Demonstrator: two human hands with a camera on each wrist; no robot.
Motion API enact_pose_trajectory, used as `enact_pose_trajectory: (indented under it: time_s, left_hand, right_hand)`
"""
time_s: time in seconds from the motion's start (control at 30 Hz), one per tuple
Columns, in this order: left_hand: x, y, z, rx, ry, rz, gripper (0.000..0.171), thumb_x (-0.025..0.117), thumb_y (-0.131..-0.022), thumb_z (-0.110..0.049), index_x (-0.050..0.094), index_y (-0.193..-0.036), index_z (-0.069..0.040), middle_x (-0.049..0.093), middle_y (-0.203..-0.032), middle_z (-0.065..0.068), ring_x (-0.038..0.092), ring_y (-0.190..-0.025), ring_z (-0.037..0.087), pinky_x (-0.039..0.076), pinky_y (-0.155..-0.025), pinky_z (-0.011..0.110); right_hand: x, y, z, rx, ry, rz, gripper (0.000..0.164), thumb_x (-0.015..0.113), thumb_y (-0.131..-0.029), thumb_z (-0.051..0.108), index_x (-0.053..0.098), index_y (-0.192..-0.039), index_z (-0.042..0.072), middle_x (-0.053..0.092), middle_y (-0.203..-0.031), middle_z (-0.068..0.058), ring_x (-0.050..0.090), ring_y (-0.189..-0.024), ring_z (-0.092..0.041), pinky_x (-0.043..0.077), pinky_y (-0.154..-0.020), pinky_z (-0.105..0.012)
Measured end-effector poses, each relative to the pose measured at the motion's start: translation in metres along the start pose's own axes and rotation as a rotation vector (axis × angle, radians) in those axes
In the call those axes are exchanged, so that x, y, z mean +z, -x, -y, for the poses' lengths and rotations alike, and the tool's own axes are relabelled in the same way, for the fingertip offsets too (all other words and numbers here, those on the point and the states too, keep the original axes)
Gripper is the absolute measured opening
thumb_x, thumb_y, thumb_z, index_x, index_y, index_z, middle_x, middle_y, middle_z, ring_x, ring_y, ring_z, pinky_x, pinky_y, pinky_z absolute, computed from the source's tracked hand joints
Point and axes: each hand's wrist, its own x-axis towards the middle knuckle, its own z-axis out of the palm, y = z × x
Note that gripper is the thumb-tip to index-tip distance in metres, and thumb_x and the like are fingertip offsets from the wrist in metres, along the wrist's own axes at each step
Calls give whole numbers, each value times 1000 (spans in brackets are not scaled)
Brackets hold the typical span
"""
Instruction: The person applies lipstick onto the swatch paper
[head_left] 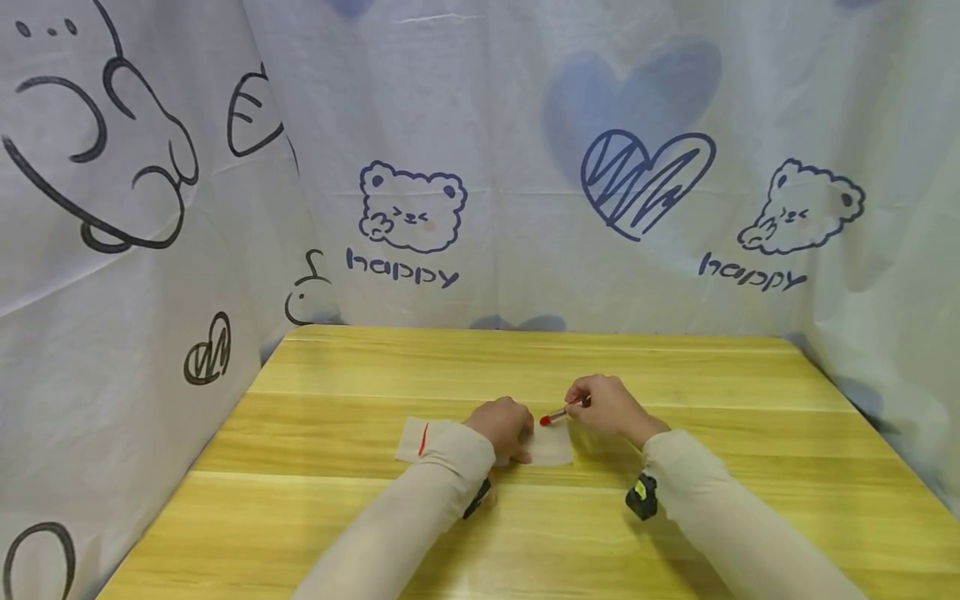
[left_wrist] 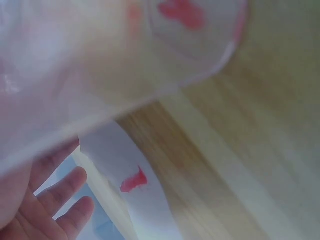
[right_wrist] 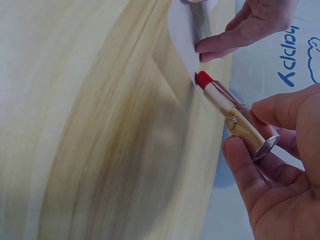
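A strip of white paper (head_left: 551, 446) lies on the table with a red stroke (head_left: 425, 439) near its left end. Over its middle rests my left hand (head_left: 504, 427), fingertips pressing down on the sheet; the hand and sleeve hide part of it. With thumb and fingers, my right hand (head_left: 609, 408) pinches a lipstick (head_left: 557, 415) by its gold base (right_wrist: 245, 130). The bare red tip (right_wrist: 203, 78) points left, at the paper's right part; whether it touches cannot be told. A red smear (left_wrist: 134, 180) shows on the paper in the left wrist view.
The wooden table (head_left: 337, 533) has a light, striped grain. White cloth (head_left: 517, 250) with printed bears and hearts hangs behind it and along the sides. A pale, translucent blurred thing (left_wrist: 100, 60) covers much of the left wrist view.
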Motion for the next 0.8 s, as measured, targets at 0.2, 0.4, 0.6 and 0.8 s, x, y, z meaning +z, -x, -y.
enact_pose_trajectory:
  time_s: [0.2, 0.4, 0.6, 0.8]
  left_hand:
    - [1, -1, 1, -7, 8, 7, 39, 80, -78, -40, 73, -109, -18, 68, -101, -5, 61, -91, 13, 50, -78, 28]
    - [2, -2, 2, -9, 14, 10, 41, 80, -78, -41, 73, -111, -18, 68, -104, -5, 61, -94, 13, 50, -80, 28]
    - [3, -3, 3, -12, 24, 4, 41, 80, -78, -40, 73, -111, -18, 68, -101, -4, 61, -91, 14, 51, -77, 29]
    - [3, -3, 3, -17, 36, 1, 39, 80, -77, -40, 74, -109, -18, 68, -98, -5, 60, -87, 13, 50, -74, 28]
  right_hand:
    - [1, 0, 0, -5, 6, -4, 4, 68, -87, 8, 68, -83, 5, 63, -76, 3, 54, -66, -12, 48, -61, -30]
    - [1, 0, -1, -12, 25, 4, 5, 67, -87, 7, 68, -82, 8, 63, -75, 3, 53, -66, -12, 48, -61, -30]
    - [1, 2, -1, -18, 34, 7, 5, 68, -85, 6, 69, -80, 8, 64, -76, 3, 55, -67, -11, 48, -61, -30]
    - [-2, 4, 0, -11, 42, 28, 6, 68, -85, 6, 70, -80, 9, 65, -76, 4, 56, -67, -10, 49, -62, -30]
